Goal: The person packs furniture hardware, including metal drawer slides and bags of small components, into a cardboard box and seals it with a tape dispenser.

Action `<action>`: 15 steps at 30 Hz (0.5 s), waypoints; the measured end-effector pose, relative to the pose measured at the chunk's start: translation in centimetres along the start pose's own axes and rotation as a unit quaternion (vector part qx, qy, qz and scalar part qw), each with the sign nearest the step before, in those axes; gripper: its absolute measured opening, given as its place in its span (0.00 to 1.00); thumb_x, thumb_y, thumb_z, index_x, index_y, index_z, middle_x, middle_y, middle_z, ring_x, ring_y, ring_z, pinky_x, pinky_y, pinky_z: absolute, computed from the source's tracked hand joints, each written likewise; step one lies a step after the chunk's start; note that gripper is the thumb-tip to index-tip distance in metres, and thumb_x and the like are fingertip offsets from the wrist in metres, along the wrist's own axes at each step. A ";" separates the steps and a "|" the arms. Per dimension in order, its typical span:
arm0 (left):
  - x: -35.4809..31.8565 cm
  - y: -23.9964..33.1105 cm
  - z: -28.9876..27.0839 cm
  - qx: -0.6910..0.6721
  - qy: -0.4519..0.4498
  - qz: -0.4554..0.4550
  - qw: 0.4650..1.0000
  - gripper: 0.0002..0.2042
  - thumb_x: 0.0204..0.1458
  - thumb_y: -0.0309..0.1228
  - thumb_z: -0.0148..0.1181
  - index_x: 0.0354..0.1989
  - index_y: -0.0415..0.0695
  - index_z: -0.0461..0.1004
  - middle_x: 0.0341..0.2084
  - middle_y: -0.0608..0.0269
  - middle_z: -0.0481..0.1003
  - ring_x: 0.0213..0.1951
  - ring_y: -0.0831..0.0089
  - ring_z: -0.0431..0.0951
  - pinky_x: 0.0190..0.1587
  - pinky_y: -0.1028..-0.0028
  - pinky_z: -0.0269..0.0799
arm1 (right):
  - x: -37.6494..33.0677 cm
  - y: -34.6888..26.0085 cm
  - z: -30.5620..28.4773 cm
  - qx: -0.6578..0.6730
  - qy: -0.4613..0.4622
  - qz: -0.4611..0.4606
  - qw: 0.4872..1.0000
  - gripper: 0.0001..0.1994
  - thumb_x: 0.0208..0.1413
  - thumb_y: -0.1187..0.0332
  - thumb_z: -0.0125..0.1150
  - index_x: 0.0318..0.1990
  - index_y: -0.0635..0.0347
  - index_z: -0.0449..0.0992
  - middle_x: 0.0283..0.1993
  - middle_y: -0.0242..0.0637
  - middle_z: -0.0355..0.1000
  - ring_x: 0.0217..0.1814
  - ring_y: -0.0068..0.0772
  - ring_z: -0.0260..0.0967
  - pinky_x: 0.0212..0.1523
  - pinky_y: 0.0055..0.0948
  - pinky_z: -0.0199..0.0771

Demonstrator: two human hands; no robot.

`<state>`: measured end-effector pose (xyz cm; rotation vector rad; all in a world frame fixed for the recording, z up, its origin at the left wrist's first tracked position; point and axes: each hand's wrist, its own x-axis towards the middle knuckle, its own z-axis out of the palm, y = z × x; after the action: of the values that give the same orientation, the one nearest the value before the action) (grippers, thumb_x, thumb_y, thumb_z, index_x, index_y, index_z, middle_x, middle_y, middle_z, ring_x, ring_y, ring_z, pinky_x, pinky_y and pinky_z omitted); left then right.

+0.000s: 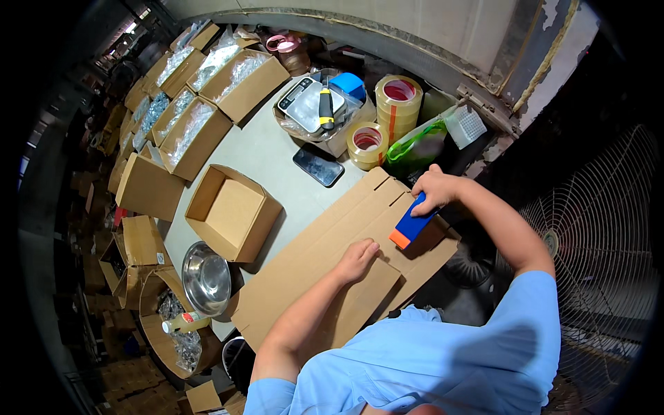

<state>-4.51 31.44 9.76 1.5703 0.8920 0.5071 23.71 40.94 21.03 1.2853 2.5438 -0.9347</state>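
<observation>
A large flattened cardboard box (297, 266) lies slantwise across the front of the table, with slots cut in its far edge and a folded flap on the near side. My left hand (358, 261) is closed, fingers curled down on the cardboard beside the flap's fold; the fingertips are partly hidden. In my right hand (434, 190) is a blue stapler-like tool (413, 223) with an orange end. My fingers wrap its upper part, and the orange end points down over the right part of the cardboard.
An open, empty carton (225, 207) and a steel bowl (206, 277) stand to the left. Filled cartons (242, 79) line the far left. Behind the cardboard are a phone (318, 167), tape rolls (366, 142) and a scale (304, 102). A large fan (588, 242) stands at right.
</observation>
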 end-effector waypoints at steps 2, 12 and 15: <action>-0.2 0.9 0.1 0.016 0.013 -0.005 1.000 0.15 0.59 0.36 0.47 0.27 0.37 0.70 0.25 0.55 0.70 0.31 0.65 0.71 0.38 0.69 0.67 | 0.5 -0.9 1.0 -0.057 -0.020 0.013 0.998 0.27 0.38 0.37 0.56 0.22 0.57 0.77 0.21 0.43 0.70 0.29 0.42 0.68 0.42 0.38 0.50; -2.3 6.8 2.7 0.488 -0.036 0.138 0.861 0.24 0.49 0.54 0.52 0.32 0.42 0.76 0.37 0.57 0.73 0.45 0.61 0.70 0.59 0.49 0.53 | 1.2 -9.0 4.9 -0.175 0.051 0.070 0.981 0.26 0.39 0.40 0.55 0.27 0.55 0.80 0.27 0.44 0.75 0.33 0.43 0.73 0.39 0.40 0.60; -2.0 7.8 4.0 0.558 -0.097 0.045 0.823 0.31 0.50 0.62 0.44 0.33 0.43 0.77 0.36 0.58 0.75 0.48 0.63 0.70 0.61 0.41 0.43 | -1.6 -9.0 3.1 -0.102 0.158 0.165 0.968 0.25 0.41 0.40 0.56 0.25 0.56 0.80 0.27 0.43 0.75 0.31 0.44 0.73 0.35 0.41 0.61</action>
<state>-0.70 27.35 16.83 2.6734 1.0126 -0.2126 17.35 34.12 23.37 1.8359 2.4402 -0.4187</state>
